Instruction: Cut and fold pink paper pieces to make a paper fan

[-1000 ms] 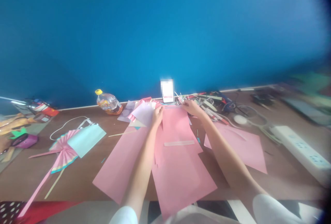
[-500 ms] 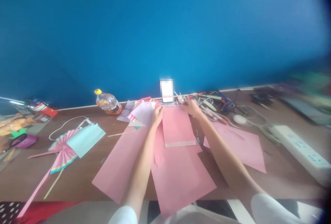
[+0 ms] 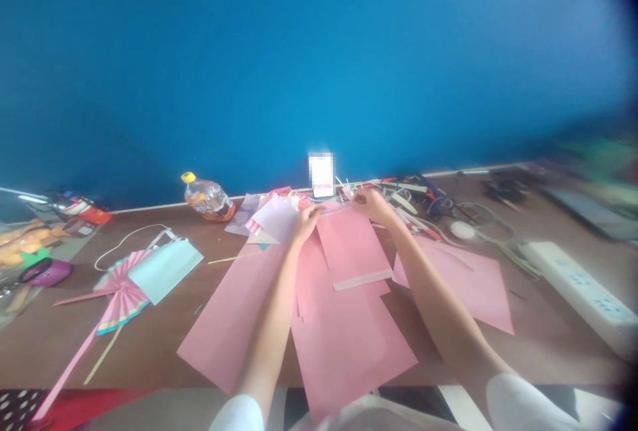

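Note:
Both my arms reach far across the brown table [image 3: 149, 325]. My left hand [image 3: 305, 221] and my right hand [image 3: 367, 205] pinch the far corners of a pink paper sheet [image 3: 351, 245], whose near edge carries a folded pale strip [image 3: 363, 279] and sits askew. Under it lie larger pink sheets [image 3: 343, 338], with one more to the left [image 3: 234, 318] and one to the right [image 3: 463, 285]. A small white upright card [image 3: 321, 175] stands just beyond my hands against the blue wall.
A plastic bottle with a yellow cap [image 3: 208, 198] lies at the wall. A pink pleated paper fan with a pale blue sheet [image 3: 149, 271] sits at left. Tangled cables and paper strips [image 3: 423, 202] lie right of my hands, a white power strip [image 3: 578, 285] further right.
The pink sheet in my hands has turned: its near folded edge swung to the right and now lies slanted. My hands stayed at its far corners.

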The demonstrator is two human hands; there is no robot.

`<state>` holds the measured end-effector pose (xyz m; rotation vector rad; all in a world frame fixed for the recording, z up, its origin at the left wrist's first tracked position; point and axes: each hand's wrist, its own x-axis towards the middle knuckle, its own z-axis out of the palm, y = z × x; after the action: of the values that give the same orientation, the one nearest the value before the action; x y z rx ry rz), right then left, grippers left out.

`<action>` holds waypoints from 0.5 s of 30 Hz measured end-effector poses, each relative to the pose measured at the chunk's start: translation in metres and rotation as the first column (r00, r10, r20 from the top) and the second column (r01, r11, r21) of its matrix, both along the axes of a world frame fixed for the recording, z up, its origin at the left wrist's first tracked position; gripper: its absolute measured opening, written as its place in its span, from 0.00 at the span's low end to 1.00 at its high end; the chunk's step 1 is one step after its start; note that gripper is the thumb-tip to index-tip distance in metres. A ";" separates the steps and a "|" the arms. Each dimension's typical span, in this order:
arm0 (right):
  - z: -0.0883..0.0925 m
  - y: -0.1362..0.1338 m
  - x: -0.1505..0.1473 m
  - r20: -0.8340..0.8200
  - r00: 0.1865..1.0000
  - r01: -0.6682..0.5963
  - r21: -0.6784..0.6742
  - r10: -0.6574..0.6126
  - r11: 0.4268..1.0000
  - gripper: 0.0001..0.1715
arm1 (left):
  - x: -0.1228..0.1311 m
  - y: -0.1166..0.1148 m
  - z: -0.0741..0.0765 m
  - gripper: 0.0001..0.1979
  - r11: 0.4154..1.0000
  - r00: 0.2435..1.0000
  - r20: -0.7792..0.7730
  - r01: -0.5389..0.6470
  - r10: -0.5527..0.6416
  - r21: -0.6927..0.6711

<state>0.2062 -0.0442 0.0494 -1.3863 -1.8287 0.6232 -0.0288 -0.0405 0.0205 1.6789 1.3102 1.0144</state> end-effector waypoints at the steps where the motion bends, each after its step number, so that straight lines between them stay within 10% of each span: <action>1: 0.003 -0.002 -0.001 0.012 1.000 -0.017 0.001 0.017 1.000 0.06 | 0.001 0.000 0.002 0.18 1.000 1.000 -0.002 0.018 -0.018 -0.009; 15: 0.008 -0.004 -0.003 0.042 0.999 -0.029 0.035 0.028 0.999 0.05 | 0.003 -0.004 0.005 0.18 0.994 0.984 0.143 0.105 -0.102 -0.009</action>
<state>0.2036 -0.0483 0.0569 -1.3611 -1.8867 0.5772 -0.0259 -0.0445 0.0256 1.6135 1.1242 1.0395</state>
